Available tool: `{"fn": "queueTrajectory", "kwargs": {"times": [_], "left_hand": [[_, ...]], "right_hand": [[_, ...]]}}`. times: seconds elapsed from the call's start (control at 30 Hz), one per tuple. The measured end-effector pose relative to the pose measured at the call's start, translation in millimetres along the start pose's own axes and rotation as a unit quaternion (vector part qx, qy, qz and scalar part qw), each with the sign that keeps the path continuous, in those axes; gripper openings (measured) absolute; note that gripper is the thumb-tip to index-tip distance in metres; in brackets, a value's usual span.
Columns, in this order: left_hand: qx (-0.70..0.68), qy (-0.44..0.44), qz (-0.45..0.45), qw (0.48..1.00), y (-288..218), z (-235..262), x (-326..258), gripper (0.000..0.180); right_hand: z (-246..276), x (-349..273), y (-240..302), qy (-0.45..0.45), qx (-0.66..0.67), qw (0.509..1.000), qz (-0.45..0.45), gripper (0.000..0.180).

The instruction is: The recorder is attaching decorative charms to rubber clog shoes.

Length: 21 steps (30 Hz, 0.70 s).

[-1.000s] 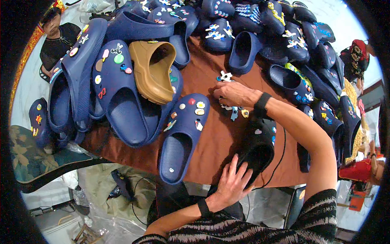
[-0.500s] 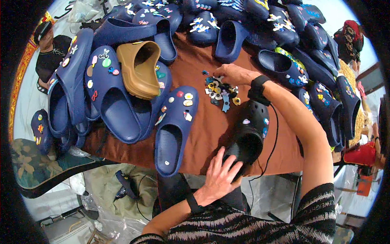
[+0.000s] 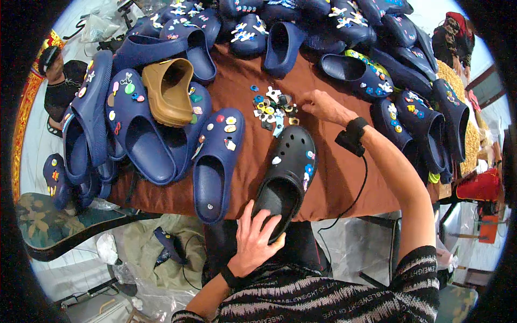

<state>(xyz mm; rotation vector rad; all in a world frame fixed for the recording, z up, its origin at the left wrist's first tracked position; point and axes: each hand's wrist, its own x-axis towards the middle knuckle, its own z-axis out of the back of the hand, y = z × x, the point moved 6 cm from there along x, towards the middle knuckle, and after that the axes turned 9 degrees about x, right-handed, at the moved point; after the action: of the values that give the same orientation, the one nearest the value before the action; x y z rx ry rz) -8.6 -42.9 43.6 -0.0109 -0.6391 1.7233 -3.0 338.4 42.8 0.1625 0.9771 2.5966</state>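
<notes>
My left hand (image 3: 256, 237) grips the heel end of a black clog (image 3: 291, 156), its fingers reaching into the opening. The clog lies toe away from me at the table's near edge, with a white heart charm and several blue and pink charms on its upper. Just beyond its toe is a loose pile of small shoe charms (image 3: 276, 110) in black, white, yellow and blue. To the right of that pile, my right hand (image 3: 326, 107) hovers with fingertips pinched together; what they hold, if anything, is hidden.
A navy clog with charms (image 3: 215, 161) lies left of the black one. A tan clog (image 3: 171, 91) rests on navy clogs at left. More navy clogs (image 3: 283, 48) crowd the far and right sides of the brown cloth (image 3: 344, 177). A cable (image 3: 361, 191) hangs from my right wrist.
My right hand has drawn back from the charm pile to its right side. The black clog's toe now lies closer to the pile, my left hand still on its heel. The view has shifted.
</notes>
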Motion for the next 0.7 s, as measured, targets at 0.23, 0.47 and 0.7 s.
{"fn": "queueTrajectory", "kwargs": {"times": [0.23, 0.47, 0.7], "left_hand": [[-0.014, 0.013, 0.01, 1.0, 3, 6, -9, 0.046], [0.026, -0.02, 0.05, 0.998, 1, 0, 6, 0.052], [0.037, 0.014, 0.073, 0.997, 3, -5, 15, 0.06]], "right_hand": [[-16, 35, 20, -0.048, 0.006, 0.999, 0.021, 0.024], [-34, 77, 17, -0.096, -0.186, 0.977, -0.046, 0.033], [-23, 80, 12, -0.146, -0.101, 0.983, -0.038, 0.027]]}}
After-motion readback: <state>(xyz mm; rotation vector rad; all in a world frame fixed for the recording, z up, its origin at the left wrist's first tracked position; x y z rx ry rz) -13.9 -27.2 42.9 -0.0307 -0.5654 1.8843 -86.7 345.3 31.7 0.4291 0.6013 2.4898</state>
